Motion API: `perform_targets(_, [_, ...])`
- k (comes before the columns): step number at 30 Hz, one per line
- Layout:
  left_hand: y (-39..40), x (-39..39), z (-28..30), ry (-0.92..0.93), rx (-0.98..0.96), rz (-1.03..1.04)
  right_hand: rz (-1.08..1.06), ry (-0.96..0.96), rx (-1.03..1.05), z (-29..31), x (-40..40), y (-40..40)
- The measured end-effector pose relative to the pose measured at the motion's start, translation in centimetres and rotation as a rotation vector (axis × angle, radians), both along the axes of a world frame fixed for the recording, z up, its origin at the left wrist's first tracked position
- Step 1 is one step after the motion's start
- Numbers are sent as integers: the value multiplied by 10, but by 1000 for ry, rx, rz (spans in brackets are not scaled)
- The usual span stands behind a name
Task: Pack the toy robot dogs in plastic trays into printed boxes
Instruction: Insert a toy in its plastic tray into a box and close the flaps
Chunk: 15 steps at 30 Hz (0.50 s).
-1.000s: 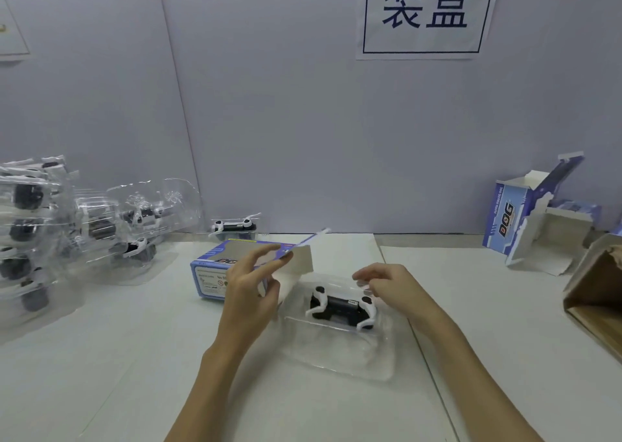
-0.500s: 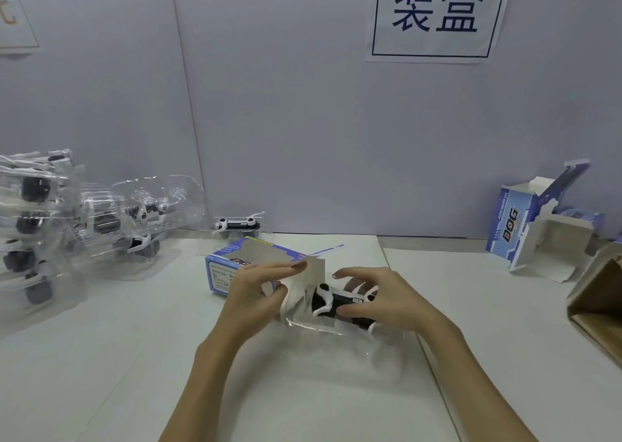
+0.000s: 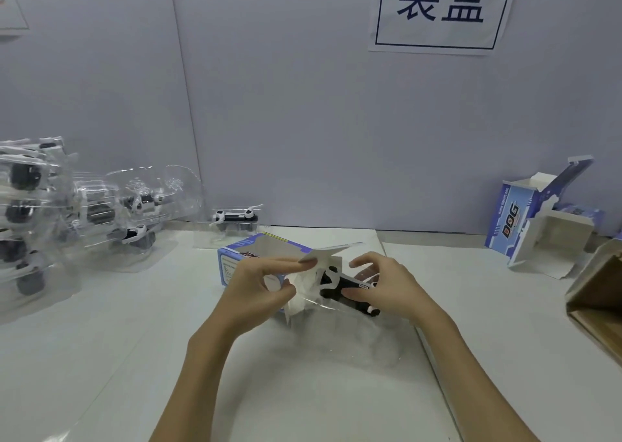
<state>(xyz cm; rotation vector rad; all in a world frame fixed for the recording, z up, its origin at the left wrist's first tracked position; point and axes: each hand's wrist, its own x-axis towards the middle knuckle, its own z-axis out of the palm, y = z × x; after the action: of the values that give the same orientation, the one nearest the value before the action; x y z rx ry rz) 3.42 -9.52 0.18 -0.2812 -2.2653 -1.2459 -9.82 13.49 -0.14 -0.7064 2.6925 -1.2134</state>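
Plastic-trayed toy dog (image 3: 343, 290) at box (image 3: 249, 256) mouth

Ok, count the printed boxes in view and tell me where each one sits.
2 for certain: one printed box lying at table centre, its flap held by the left hand; one open box upright at far right. Another may hide behind it.

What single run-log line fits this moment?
left hand: holds box flap | right hand: grips trayed toy dog | stage: inserting
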Motion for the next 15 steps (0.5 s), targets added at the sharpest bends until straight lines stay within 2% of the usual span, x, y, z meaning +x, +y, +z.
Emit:
perform_targets(4, [0, -5, -5, -21, -76, -15, -134, 36, 77, -3, 10, -18])
perform_targets(7, [5, -9, -6, -17, -255, -31, -229, 73, 46, -6, 16, -25])
perform_targets(9, [5, -11, -7, -26, -321, -33, -262, 75, -71, -9, 17, -28])
perform_targets(11, [3, -12, -10, -48, -306, -29, -300, 52, -282, -9, 10, -25])
perform_targets(15, [1, -13, -15, -76, -276, -15, -299, -254, -672, -10, -11, -5])
